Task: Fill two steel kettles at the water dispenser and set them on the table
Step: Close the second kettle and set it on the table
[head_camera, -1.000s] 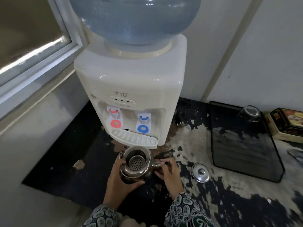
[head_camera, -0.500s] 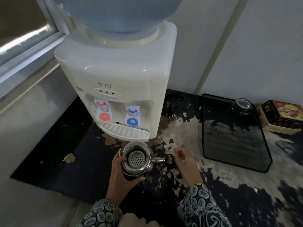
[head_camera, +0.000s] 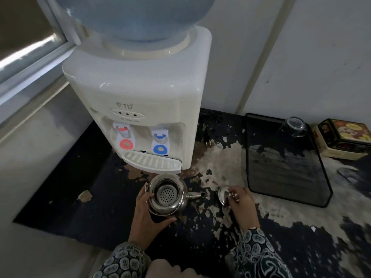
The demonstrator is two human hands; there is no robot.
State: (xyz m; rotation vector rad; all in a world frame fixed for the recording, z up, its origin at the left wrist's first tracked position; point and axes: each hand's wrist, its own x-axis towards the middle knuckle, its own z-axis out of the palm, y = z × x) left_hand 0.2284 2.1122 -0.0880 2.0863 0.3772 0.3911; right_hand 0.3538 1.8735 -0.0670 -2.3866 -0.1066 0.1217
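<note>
1. The steel kettle [head_camera: 167,194] stands upright on the bench [head_camera: 66,201], just in front of the drip tray [head_camera: 151,162] of the water dispenser [head_camera: 140,93]. Its top is uncovered, a perforated strainer shows inside, and its spout points right.
2. The left hand [head_camera: 147,214] is wrapped around the near left side of the kettle body, fingers curled closed on it.
3. The right hand [head_camera: 242,201] lies to the right of the spout, fingers closed on the steel lid [head_camera: 223,196], which is tilted on edge.
4. The dispenser carries a red tap [head_camera: 125,137] on the left and a blue tap [head_camera: 159,142] on the right.
5. A black mesh tray [head_camera: 285,167] lies on the bench to the right, with a glass [head_camera: 295,128] at its far end and a printed tin [head_camera: 343,138] beyond it.
</note>
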